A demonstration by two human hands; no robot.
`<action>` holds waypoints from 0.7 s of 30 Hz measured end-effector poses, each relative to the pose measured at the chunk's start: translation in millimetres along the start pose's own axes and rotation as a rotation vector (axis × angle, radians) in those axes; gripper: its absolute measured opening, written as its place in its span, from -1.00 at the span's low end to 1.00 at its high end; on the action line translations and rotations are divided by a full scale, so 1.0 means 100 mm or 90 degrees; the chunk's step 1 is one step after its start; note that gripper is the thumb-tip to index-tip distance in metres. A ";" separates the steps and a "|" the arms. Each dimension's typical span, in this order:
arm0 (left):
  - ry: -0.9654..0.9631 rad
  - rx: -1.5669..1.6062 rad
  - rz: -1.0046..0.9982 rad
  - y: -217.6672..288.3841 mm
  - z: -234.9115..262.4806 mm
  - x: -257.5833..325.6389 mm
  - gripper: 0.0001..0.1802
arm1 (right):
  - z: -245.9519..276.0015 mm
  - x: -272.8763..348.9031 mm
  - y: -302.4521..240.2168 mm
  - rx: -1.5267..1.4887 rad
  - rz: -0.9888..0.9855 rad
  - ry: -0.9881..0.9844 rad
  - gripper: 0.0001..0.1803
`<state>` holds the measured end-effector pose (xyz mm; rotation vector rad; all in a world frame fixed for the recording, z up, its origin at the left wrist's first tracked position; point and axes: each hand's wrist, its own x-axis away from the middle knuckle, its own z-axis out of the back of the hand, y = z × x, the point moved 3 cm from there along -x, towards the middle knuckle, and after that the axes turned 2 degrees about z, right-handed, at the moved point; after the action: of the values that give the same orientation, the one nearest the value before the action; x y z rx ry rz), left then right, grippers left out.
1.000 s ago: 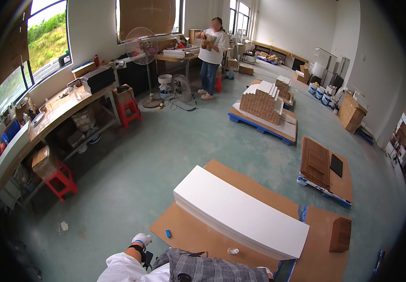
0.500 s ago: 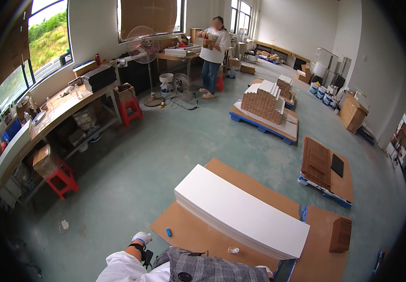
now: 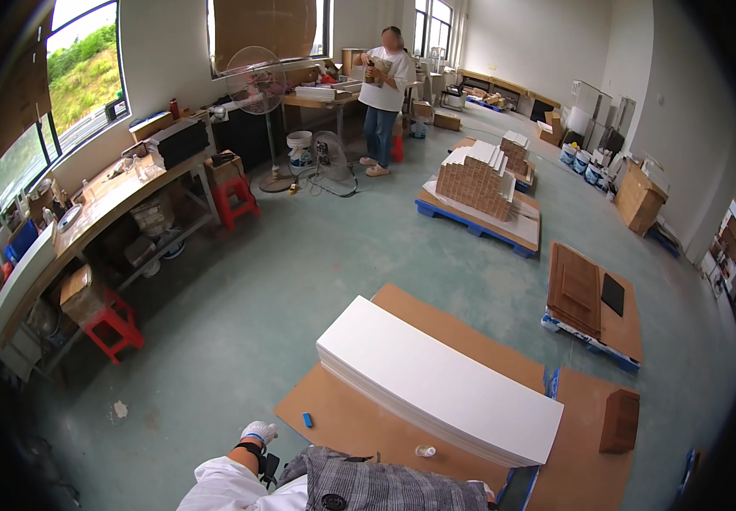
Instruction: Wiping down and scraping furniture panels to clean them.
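Note:
My left hand point(image 3: 259, 432), in a white glove with a dark strap at the wrist, hangs at the lower edge beside the brown cardboard sheet point(image 3: 306, 393). Its fingers are too small and turned away to read. Of my right hand point(image 3: 490, 494) only a sliver of white shows past the grey checked cloth on my body; its fingers are hidden. In front of me a stack of long white panels point(image 3: 444, 375) lies on the cardboard. On that sheet, near the stack, are a small blue block point(image 3: 307, 420) and a small clear cup point(image 3: 425, 450).
A brown wooden block point(image 3: 620, 422) lies to the right. Beyond stand pallets with brown panels point(image 3: 575, 289) and stacked pale-topped strips point(image 3: 475, 186). Along the left runs a workbench point(image 3: 112, 194) with red stools point(image 3: 114, 326). Near two fans point(image 3: 255, 81), another person point(image 3: 384, 85) stands holding something.
The view has shifted very slightly. My hands, the panel stack and the small things beside it look unmoved.

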<state>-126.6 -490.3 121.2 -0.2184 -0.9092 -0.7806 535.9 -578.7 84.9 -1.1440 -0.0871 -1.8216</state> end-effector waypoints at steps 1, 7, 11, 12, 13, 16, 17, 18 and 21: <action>0.001 -0.001 0.000 -0.01 -0.01 -0.01 -0.57 | 0.00 -0.04 0.03 -0.002 0.001 -0.001 -0.59; -0.010 -0.009 0.002 0.00 -0.02 0.00 -0.57 | -0.13 -0.32 0.38 -0.012 -0.008 0.011 -0.59; 0.013 -0.069 -0.045 -0.05 -0.05 -0.12 -0.57 | -0.15 -0.49 0.56 -0.016 -0.012 0.018 -0.58; 0.031 -0.082 -0.068 -0.06 -0.06 -0.17 -0.56 | -0.15 -0.50 0.59 -0.018 -0.010 0.017 -0.58; 0.028 -0.090 -0.075 -0.02 -0.07 -0.24 -0.56 | -0.18 -0.47 0.61 -0.028 -0.013 0.017 -0.58; 0.052 -0.119 -0.065 -0.24 -0.12 -0.24 -0.55 | -0.08 -0.29 -0.16 0.038 -0.009 -0.079 -0.62; 0.038 -0.102 -0.048 -0.29 -0.13 -0.21 -0.55 | 0.00 -0.09 -0.48 0.106 -0.020 -0.145 -0.66; 0.020 -0.099 -0.053 -0.19 -0.11 -0.22 -0.55 | -0.01 -0.11 -0.33 0.099 -0.031 -0.135 -0.66; 0.012 -0.111 -0.071 -0.08 -0.05 -0.21 -0.56 | -0.05 -0.15 -0.27 0.285 0.104 -0.152 -0.65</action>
<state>-136.6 -488.2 100.7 -0.3153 -0.8409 -0.9648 514.3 -556.7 81.9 -1.0060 -0.4998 -1.4217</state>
